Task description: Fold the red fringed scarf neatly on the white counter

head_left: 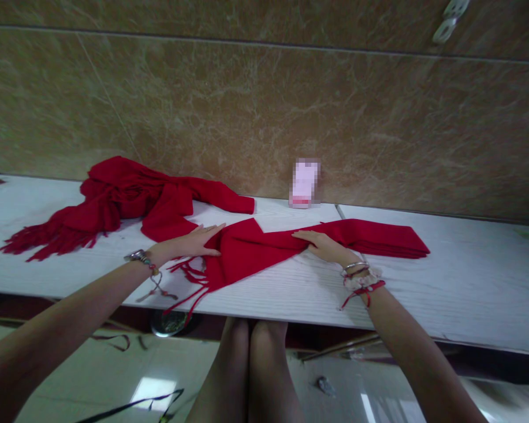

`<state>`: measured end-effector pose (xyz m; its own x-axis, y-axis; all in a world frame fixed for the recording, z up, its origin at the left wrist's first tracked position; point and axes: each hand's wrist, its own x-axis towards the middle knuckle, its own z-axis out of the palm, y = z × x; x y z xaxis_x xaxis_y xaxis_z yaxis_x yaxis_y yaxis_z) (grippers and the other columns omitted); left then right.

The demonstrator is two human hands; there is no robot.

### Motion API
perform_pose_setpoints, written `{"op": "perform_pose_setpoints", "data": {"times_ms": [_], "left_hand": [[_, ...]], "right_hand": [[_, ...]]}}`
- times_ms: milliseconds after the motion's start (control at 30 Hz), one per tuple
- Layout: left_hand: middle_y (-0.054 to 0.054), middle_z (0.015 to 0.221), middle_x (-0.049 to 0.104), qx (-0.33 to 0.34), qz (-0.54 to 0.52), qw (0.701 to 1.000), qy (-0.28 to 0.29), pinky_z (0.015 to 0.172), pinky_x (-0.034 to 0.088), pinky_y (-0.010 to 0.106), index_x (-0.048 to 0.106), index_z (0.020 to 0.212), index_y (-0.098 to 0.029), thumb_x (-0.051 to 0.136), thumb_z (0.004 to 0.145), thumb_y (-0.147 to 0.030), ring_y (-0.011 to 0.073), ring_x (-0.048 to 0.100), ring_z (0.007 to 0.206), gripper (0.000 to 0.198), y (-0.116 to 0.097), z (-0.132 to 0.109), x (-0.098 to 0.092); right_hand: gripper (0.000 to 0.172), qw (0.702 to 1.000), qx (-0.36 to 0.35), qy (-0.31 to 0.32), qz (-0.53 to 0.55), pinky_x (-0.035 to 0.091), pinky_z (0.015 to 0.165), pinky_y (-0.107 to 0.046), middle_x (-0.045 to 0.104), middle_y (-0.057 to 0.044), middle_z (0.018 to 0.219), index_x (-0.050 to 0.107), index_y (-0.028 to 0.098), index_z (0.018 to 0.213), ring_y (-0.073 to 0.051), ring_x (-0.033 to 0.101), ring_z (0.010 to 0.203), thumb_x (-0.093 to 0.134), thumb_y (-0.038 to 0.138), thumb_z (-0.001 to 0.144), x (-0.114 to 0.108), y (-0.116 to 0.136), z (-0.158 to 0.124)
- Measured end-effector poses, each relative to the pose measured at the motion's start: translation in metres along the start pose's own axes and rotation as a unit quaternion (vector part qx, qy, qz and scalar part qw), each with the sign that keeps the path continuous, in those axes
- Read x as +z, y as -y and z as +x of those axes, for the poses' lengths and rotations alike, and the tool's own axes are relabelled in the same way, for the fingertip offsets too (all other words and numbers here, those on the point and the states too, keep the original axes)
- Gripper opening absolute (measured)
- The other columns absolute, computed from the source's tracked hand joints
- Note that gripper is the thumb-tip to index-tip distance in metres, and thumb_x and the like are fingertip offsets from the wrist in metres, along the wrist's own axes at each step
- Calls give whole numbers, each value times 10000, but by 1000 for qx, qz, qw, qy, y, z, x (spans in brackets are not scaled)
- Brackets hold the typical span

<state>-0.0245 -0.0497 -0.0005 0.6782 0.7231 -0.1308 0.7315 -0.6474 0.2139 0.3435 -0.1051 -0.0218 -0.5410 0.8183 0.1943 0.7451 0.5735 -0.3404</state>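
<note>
A red scarf (247, 252) with fringe at its left end lies partly folded lengthwise across the white table. My left hand (200, 241) rests on its left end, fingers stretched out to the right. Farther right, my right hand (320, 244) touches the narrow folded middle with its fingers extended and nothing gripped. Beyond it, the scarf's right end lies flat in stacked layers. Another heap of red fringed fabric (123, 197) is bunched up to the left; whether it joins the scarf under my left hand I cannot tell.
A blurred pink and white upright object (305, 183) leans against the brown marbled wall (220, 111) behind the white table (476, 276). A white hook-like fitting (449, 23) is on the wall. Below the table's front edge sits a round metal dish (170, 324). A dark strap (127, 405) lies on the floor.
</note>
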Motion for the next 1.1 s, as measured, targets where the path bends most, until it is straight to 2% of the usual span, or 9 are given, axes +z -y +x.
{"op": "perform_pose_setpoints", "data": {"times_ms": [133,267,400,467,567,700,800,933,1100], "left_hand": [[146,1311,424,-44,-96,992,-64,965,321,384,236,1351,-121,598,603,-361,274,412,1174,865,2,9,0],[74,965,636,-94,-218,967,-92,785,459,339,264,1333,-80,548,571,-283,215,597,868,838,1,12,8],[29,753,643,-127,-237,955,-127,719,481,325,356,1278,-41,539,568,-280,198,612,730,772,-1,8,-1],[43,769,643,-144,-208,955,-155,718,483,325,388,1261,-42,560,581,-299,207,612,742,747,1,4,-19],[67,880,640,-187,-102,955,-208,757,472,318,428,1245,-88,574,628,-303,212,603,810,670,12,-8,-57],[88,1014,617,-284,85,923,-247,825,437,304,449,1230,-115,509,717,-216,212,572,926,527,29,-32,-99],[115,1064,589,-323,198,903,-205,801,445,340,446,1222,-116,417,741,-122,244,554,975,482,30,-46,-104],[149,1057,566,-317,257,903,-132,722,459,356,511,1137,-113,333,758,-89,276,550,971,420,26,-56,-94],[152,1033,557,-394,261,869,-146,683,454,343,537,1059,-109,286,792,-119,274,559,935,367,38,-76,-99]], "right_hand": [[604,1000,-2,-17,16,354,1004,-367,536,-39,1231,503,194,1209,-167,482,1135,372,-5,654,1,-3,0],[505,1000,-3,-10,30,364,991,-374,537,-58,1230,510,192,1205,-191,488,1129,476,89,712,-2,-3,-4],[446,999,-1,4,33,369,984,-382,528,-68,1239,534,211,1183,-213,478,1140,580,281,744,-5,-4,-5],[405,1000,3,5,30,366,988,-378,534,-70,1233,557,206,1157,-210,478,1141,566,308,765,-5,-6,-5],[316,1000,8,3,26,370,987,-362,555,-61,1208,600,204,1099,-196,497,1122,514,277,803,-5,-9,-3],[310,1000,14,0,20,383,978,-359,569,-62,1191,605,193,1091,-196,513,1104,514,260,803,-5,-8,-3],[349,1000,14,-9,19,384,975,-377,575,-59,1182,580,200,1125,-203,512,1105,539,286,789,-5,-5,-4],[389,1000,15,-18,17,385,970,-392,568,-65,1191,559,209,1151,-210,510,1105,565,294,772,-5,-1,-5],[402,1000,16,-7,4,391,966,-386,549,-69,1215,564,213,1146,-213,509,1107,587,265,749,-6,-1,-5]]}}
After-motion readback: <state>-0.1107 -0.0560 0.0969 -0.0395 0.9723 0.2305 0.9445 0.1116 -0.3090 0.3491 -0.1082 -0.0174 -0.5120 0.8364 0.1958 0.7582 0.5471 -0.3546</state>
